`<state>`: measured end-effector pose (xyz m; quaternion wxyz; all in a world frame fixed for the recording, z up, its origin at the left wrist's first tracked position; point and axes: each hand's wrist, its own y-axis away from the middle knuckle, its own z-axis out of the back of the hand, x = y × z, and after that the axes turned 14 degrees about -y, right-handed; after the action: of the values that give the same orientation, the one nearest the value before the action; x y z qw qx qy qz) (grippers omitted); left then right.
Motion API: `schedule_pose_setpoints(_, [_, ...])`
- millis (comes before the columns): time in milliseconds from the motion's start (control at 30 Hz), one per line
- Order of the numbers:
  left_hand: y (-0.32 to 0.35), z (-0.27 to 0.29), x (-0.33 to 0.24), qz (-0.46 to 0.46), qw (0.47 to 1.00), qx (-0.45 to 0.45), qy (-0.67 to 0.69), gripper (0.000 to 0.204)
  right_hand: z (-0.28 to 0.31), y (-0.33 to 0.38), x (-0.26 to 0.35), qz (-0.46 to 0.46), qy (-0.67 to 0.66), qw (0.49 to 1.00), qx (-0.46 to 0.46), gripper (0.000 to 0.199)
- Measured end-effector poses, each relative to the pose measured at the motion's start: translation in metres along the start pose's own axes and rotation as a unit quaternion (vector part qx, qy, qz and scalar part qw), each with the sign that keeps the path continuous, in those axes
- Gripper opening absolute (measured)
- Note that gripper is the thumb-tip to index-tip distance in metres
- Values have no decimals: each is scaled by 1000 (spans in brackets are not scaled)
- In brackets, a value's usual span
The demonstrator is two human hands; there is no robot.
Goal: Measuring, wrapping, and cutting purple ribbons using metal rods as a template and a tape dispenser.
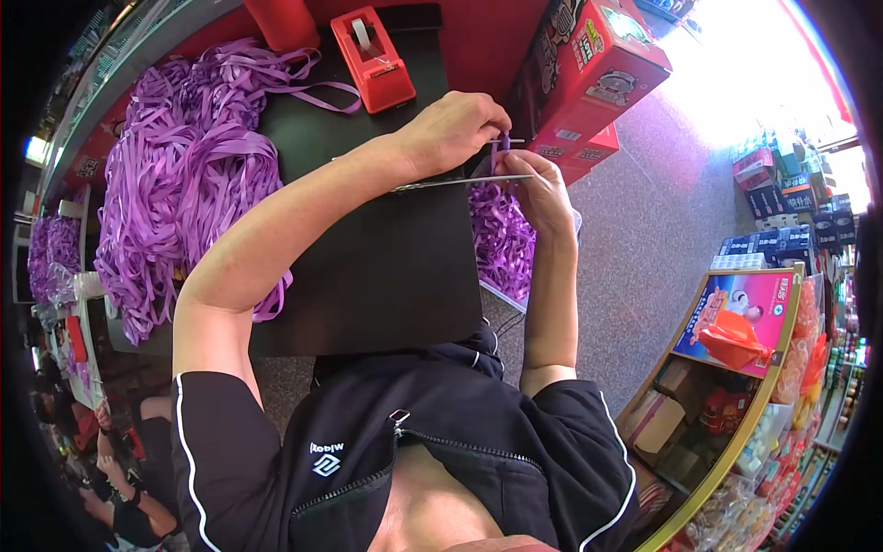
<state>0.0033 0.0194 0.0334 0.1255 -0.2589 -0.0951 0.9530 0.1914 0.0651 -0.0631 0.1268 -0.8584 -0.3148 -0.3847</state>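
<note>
Past the far right corner of the black table (368, 267), both my hands are close together around a short piece of purple ribbon (503, 145). My left hand (457, 131) is closed, its fingertips pinching the upper part of the ribbon. The right hand (541, 189) is closed too, with thumb and finger on the lower part. A thin metal rod (464, 182) runs from above the table edge to the right fingers. Another short thin rod shows beside the left fingertips; how the ribbon sits on it is too small to tell.
A big heap of purple ribbons (198, 175) covers the table's left side. Behind it stand a red tape dispenser (375, 69) and a red cylinder (280, 20). Right of the table, purple ribbon pieces (501, 237) fill a white-rimmed container. Red boxes (589, 69) and a display cabinet (708, 368) stand right.
</note>
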Motion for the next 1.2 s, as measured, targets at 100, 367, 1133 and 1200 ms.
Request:
schedule_pose_setpoints(100, [-3, 2, 2, 8, 998, 44, -49, 20, -6, 2, -3, 20, 40, 999, -21, 22])
schedule_pose_setpoints(367, [1, -2, 0, -41, 996, -51, -59, 19, -12, 4, -8, 40, 74, 996, -6, 23])
schedule_pose_setpoints(1133, [17, 2, 2, 26, 999, 22, -23, 23, -15, -4, -2, 22, 91, 996, -12, 32])
schedule_pose_setpoints(1200, [18, 4, 1, 41, 999, 29, -17, 25, -20, -2, -3, 22, 107, 994, -4, 34])
